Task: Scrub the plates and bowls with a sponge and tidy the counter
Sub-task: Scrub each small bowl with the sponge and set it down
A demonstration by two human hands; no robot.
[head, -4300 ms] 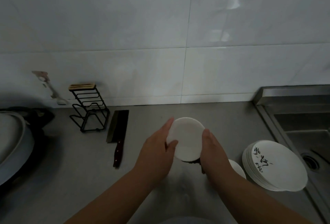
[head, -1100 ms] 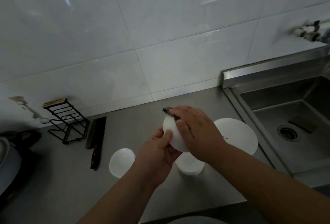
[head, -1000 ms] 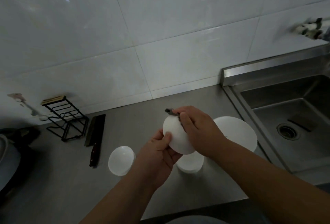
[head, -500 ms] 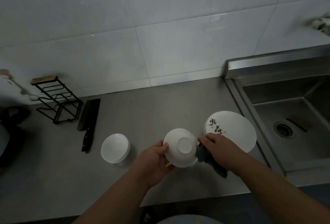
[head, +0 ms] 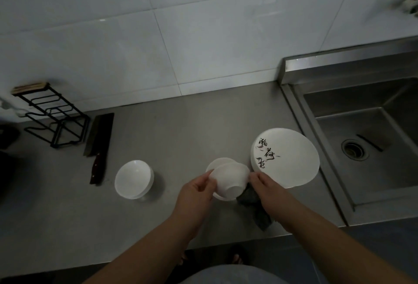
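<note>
Desk: Turned since half a second ago, is the glossy white bowl no longer showing its foot ring to the lens?

Photographer: Correct. The left hand is pinching the round bowl's left edge between thumb and fingers. The right hand is touching the right edge with its fingertips while clamping a limp dark sponge cloth beneath the palm.

Desk: Where is the bowl sitting?

Photographer: It is hanging tilted between the two hands, directly over a second white bowl standing on the matte grey steel counter. Whether the two are touching, I cannot tell. A stack of smooth white plates, the top one carrying brushed black characters, is lying just beside the right hand, near the steel sink.
</note>
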